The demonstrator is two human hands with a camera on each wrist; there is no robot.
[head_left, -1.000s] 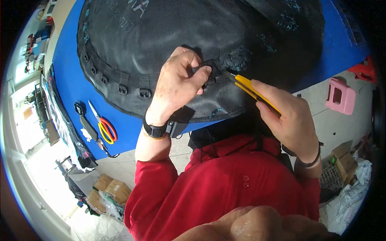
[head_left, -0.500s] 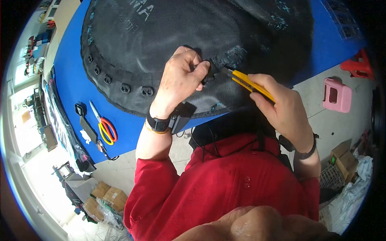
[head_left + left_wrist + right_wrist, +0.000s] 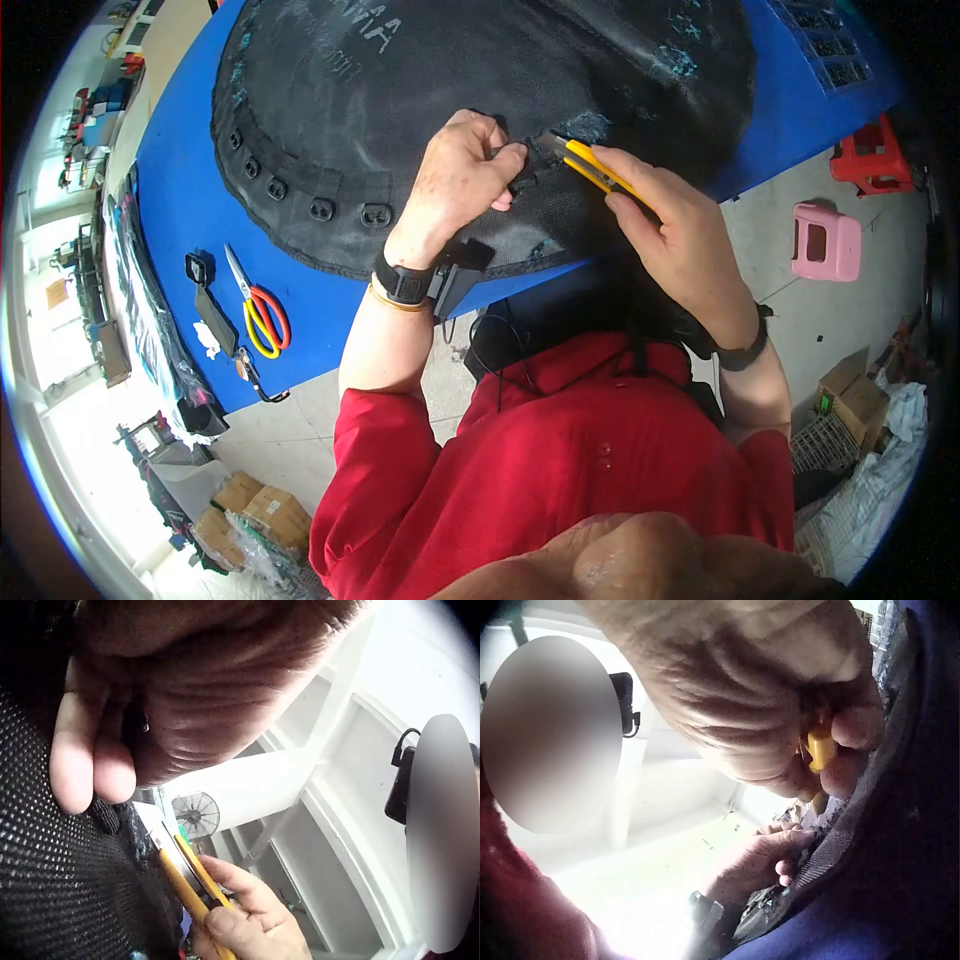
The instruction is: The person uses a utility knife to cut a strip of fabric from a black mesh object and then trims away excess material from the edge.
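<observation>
A large round black mesh mat [image 3: 350, 130] lies on the blue table [image 3: 180, 200], with black plastic clips [image 3: 321, 209] along its left edge. My left hand [image 3: 462, 180] rests on the mat, its thumb and fingers pinching a bit of black fabric at the stitched band; most of that piece is hidden by the hand. My right hand [image 3: 680, 225] grips a yellow utility knife [image 3: 600, 172]. Its blade [image 3: 152, 817] points at the mat just beyond the left fingertips, near a patch of blue-green marks [image 3: 590, 125].
Scissors [image 3: 262, 310] with red and yellow handles lie on the table left of the mat, beside a dark strap [image 3: 215, 315]. A pink stool [image 3: 828, 245] and a red stool [image 3: 872, 160] stand on the floor at right. Cardboard boxes [image 3: 275, 515] sit at lower left.
The head view has shifted a little. The knife and right hand have moved up and left, so the blade lies higher beside the left fingertips. The left hand keeps its pinch.
</observation>
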